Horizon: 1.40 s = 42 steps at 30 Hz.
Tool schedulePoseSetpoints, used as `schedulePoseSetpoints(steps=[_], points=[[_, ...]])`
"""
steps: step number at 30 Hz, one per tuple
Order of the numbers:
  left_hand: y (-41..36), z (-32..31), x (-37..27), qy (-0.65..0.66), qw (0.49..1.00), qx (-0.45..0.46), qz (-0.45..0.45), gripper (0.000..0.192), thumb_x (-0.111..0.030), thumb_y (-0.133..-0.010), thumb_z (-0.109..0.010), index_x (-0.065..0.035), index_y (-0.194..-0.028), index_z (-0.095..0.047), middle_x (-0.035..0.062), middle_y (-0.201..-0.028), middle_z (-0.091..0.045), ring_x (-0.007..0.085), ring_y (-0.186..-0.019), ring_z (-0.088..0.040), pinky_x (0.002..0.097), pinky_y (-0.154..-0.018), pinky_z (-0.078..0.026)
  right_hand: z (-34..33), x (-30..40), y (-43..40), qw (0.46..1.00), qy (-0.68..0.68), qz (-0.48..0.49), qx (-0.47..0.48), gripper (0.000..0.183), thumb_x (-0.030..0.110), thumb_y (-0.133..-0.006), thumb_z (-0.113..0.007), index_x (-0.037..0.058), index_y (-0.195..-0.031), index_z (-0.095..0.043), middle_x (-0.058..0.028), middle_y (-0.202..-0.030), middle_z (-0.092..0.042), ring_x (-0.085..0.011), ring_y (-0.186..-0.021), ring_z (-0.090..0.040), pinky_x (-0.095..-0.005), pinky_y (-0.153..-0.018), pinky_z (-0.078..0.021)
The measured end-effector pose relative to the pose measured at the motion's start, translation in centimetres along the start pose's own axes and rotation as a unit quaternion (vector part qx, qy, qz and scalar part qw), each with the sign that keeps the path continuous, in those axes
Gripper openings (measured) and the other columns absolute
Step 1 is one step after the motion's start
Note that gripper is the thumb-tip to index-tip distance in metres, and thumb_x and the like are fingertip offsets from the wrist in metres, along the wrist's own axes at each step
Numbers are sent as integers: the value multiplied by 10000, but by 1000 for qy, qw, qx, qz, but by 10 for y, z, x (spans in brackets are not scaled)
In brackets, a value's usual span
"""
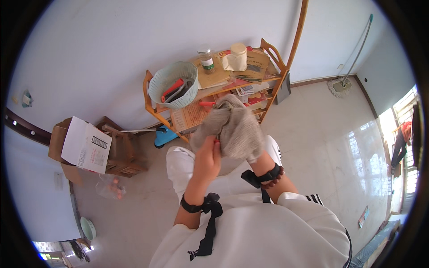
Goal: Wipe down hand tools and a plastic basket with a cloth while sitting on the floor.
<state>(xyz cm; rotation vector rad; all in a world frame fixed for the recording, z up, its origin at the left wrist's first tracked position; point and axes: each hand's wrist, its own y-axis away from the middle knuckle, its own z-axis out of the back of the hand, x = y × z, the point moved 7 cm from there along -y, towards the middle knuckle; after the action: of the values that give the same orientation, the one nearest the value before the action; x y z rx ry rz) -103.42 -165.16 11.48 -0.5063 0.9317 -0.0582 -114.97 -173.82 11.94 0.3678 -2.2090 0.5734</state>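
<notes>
A fuzzy grey-beige cloth item (pixel 239 130), loosely bunched, is held up in front of my knees. My left hand (pixel 208 157) grips its near left edge, with the thumb on top and a small red spot at the thumb's tip. My right wrist (pixel 263 164) runs up into the cloth; the hand itself is covered, and whether it is inside or behind the fabric cannot be told. Both wrists wear black straps, the right one also a brown bead bracelet (pixel 275 180).
Beyond the cloth stands a wooden shelf (pixel 214 89) with a pale green basket (pixel 157 85) of tools, a glass jar (pixel 205 62) and a paper roll (pixel 238 55). A cardboard box (pixel 86 145) rests on wooden furniture at left. A mop (pixel 342 85) leans in the right corner.
</notes>
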Motion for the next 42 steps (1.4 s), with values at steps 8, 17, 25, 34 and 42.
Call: schedulePoseSetpoints(steps=[8, 17, 25, 34, 42], points=[[5, -4, -16, -166, 968, 59, -178, 514, -137, -717, -669, -49, -1207, -541, 168, -1104, -624, 343, -971, -606, 380, -812, -493, 17, -24, 18, 981, 56, -70, -174, 315, 65, -910, -568, -12, -1210, -508, -59, -1045, -623, -122, -926, -585, -269, -836, -469], [-25, 37, 9, -121, 990, 5, -71, 641, -20, -577, -677, -55, -1195, -514, 147, -1149, -544, 340, -1118, -494, 366, -914, -410, -9, 11, 11, 939, 332, 23, -83, 182, 159, -928, -579, -18, -906, -620, 1, -767, -609, -67, -741, -524, -237, -680, -449], [-7, 5, 54, 239, 963, 102, 71, 284, 75, -637, -642, -7, -902, -579, -5, -817, -579, 96, -814, -561, 228, -721, -443, -19, -5, 16, 963, 235, -104, 82, 252, 195, -918, -603, -22, -1045, -610, -40, -929, -654, -98, -824, -585, -259, -750, -483], [9, 34, 82, 266, 932, 145, 197, 165, 54, -707, -679, 4, -853, -620, 3, -761, -616, 62, -713, -582, 206, -619, -468, 12, -35, 36, 942, 273, -149, 129, 346, 171, -880, -658, -7, -1166, -579, -43, -1009, -638, -116, -909, -566, -273, -835, -466], [-1, 58, 79, 206, 949, 130, 201, 151, -116, -814, -691, 9, -886, -646, 8, -709, -624, 65, -619, -579, 202, -531, -428, 90, -1, 36, 959, 215, -19, -184, 223, 218, -935, -582, 4, -981, -628, -26, -928, -646, -102, -850, -591, -267, -765, -493]])
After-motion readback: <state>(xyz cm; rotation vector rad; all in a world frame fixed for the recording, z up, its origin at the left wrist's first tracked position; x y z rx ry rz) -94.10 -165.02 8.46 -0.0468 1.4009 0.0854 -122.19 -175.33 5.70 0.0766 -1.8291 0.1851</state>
